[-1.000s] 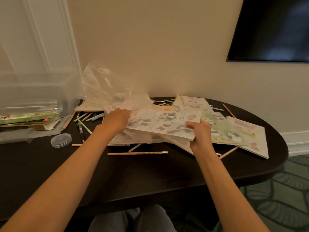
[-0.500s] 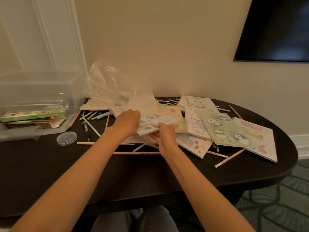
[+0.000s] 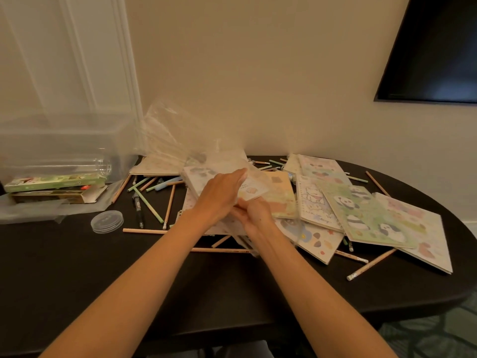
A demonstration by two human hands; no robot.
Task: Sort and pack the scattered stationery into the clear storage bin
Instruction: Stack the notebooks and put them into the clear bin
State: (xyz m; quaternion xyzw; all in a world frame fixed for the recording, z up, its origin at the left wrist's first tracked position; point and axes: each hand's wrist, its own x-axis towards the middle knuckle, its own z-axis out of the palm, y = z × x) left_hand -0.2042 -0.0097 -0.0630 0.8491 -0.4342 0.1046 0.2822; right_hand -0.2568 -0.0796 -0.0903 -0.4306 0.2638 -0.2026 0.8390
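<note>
A stack of pastel notebooks lies mid-table under loose clear plastic wrap. My left hand rests on top of it with the fingers straight. Just beside and below it, my right hand has its fingers curled round the stack's near edge and the wrap. The clear storage bin stands at the far left and holds a green box and a gold box. More notebooks, one with pandas, fan out to the right. Several pencils and pens lie scattered.
A round clear lid lies in front of the bin. The dark oval table ends in a curved edge at the right. A black screen hangs on the wall at the upper right.
My right hand has moved left from the notebook's right edge to just beside my left hand. The held notebooks shifted left onto the pile.
</note>
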